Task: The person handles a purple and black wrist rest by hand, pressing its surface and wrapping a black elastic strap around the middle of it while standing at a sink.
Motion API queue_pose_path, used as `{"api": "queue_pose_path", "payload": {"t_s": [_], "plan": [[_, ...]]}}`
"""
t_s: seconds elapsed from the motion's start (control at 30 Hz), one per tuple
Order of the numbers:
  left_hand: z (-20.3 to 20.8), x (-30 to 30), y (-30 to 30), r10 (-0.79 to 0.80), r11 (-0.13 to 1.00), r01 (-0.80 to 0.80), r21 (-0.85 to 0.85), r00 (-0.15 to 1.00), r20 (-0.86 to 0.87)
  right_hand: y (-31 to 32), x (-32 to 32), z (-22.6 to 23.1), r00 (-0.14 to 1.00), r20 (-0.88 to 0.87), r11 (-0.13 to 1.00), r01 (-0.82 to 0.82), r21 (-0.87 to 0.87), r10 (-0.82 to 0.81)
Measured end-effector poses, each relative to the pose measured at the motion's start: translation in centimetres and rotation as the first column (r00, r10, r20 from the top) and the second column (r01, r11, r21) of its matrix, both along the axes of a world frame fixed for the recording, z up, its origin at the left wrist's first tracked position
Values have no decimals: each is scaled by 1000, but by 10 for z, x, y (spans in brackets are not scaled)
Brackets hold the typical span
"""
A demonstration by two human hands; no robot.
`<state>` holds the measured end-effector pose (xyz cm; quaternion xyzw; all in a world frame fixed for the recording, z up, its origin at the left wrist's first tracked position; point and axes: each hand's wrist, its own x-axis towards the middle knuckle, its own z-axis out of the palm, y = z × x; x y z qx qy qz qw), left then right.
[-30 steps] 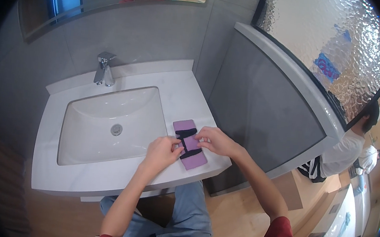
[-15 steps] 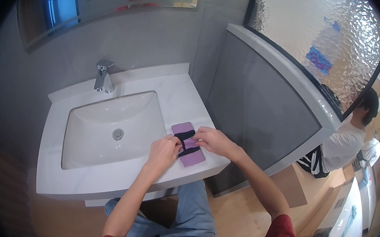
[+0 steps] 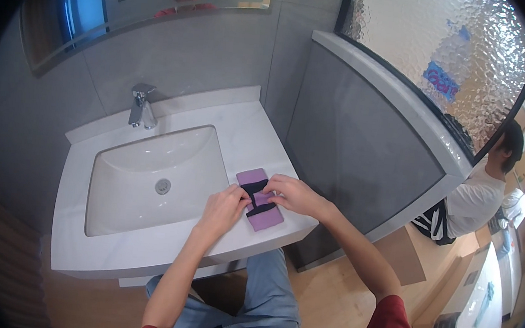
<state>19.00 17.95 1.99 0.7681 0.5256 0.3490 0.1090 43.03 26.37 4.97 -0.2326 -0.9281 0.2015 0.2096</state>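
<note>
A flat purple rectangular piece [image 3: 264, 224], perhaps folded cloth or a pad, lies on the white counter to the right of the basin. Across it run black straps [image 3: 262, 211], two bands joined by a short link. My left hand [image 3: 223, 209] is closed at the left edge of the piece, its fingertips pinching the strap near the link. From the right, my right hand [image 3: 297, 196] pinches the end of the upper black band. The fingers partly hide the grip points.
The white sink basin [image 3: 106, 212] with a chrome faucet [image 3: 141, 107] is on the left. A grey half wall [image 3: 354, 135] with textured glass rises at the right. Beyond it sits a person in a white shirt [image 3: 475, 200], with another person farther back. A mirror [image 3: 138, 6] hangs above.
Both hands stay at the straps with only slight finger movement. The purple piece keeps its place; the view shifts a little.
</note>
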Motion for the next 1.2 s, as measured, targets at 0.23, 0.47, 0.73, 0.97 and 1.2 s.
{"api": "queue_pose_path", "payload": {"t_s": [0.23,0.47,0.73,0.97,1.2], "plan": [[10,6,-5,-2,1000,1,13,997,72,9,-2,-6,998,36,999,-47,19,46],[6,-1,10,-95,995,95,30,995,12,9,-1,-1,995,32,993,-96,73,94],[-2,-3,13,-117,993,118,21,992,-42,11,-1,-7,999,27,986,-27,-167,32],[1,-3,1,-67,997,67,40,998,4,4,-2,-13,999,-21,999,-35,-29,35],[-14,3,9,-3,996,11,86,996,-90,10,-3,-10,999,36,993,-24,-119,28]]}}
